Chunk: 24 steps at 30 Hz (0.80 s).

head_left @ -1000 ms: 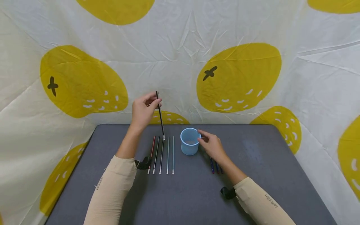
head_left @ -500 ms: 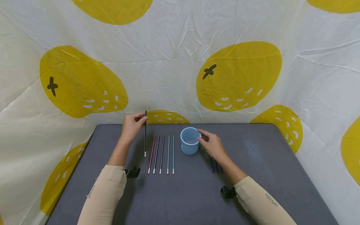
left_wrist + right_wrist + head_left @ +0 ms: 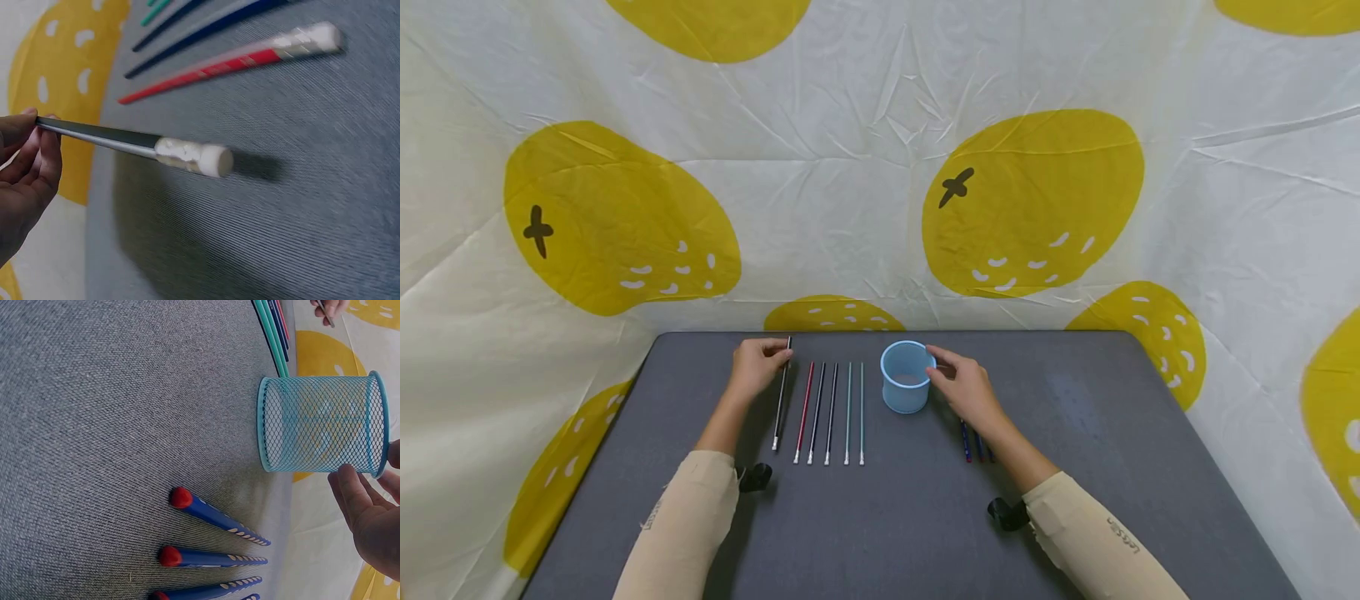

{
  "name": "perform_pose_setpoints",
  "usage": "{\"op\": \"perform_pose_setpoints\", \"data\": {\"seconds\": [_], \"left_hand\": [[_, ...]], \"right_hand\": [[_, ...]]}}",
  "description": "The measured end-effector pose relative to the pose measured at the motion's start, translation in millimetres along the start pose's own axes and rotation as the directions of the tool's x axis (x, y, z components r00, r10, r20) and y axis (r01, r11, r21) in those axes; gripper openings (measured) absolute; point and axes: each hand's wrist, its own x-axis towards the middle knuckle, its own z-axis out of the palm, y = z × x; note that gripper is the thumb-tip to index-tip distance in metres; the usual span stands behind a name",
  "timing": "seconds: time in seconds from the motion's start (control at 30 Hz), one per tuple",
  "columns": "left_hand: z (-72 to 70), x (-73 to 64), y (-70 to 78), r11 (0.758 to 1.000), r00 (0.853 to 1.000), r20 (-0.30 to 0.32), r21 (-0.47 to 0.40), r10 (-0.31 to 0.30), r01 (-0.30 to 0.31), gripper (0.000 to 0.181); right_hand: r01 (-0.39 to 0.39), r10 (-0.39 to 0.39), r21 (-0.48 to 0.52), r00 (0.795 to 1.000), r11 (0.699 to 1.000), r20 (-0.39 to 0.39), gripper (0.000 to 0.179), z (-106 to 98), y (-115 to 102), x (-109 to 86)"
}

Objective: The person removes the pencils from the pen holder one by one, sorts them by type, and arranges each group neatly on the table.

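Near the table's back edge my left hand (image 3: 756, 367) pinches a black pencil (image 3: 112, 135) by its far end. Its white eraser end points down toward the table, left of a row of pencils. Whether the eraser touches the cloth I cannot tell. First in that row is a red pencil (image 3: 803, 412), then two dark blue ones and two teal pencils (image 3: 862, 414). My right hand (image 3: 967, 387) holds the rim of a light blue mesh pencil cup (image 3: 322, 425), which stands upright right of the row. No pencils show inside it.
Several blue pencils (image 3: 219, 515) with red ends lie beneath my right forearm, partly hidden in the head view. A grey cloth-covered table (image 3: 880, 533) carries everything. Behind it hangs a white curtain (image 3: 835, 217) with yellow fruit shapes.
My left hand has carried the black pencil left and lowered it from above the row to beside the red pencil. The right hand and cup have stayed put.
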Motion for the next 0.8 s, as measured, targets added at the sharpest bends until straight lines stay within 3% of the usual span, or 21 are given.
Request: {"op": "perform_pose_setpoints", "data": {"seconds": [0.37,0.8], "left_hand": [[10.2,-2.0,-22.1,0.994,0.994,0.048,-0.047,-0.096,0.098,0.025],[18.5,-6.8,-22.4,0.985,0.985,0.040,-0.030,-0.167,0.168,0.022]], "right_hand": [[0.003,-0.003,0.001,1.000,1.000,0.004,0.044,0,0,-1.0],[0.012,-0.012,-0.001,1.000,1.000,0.004,0.044,0,2,0.3]]}}
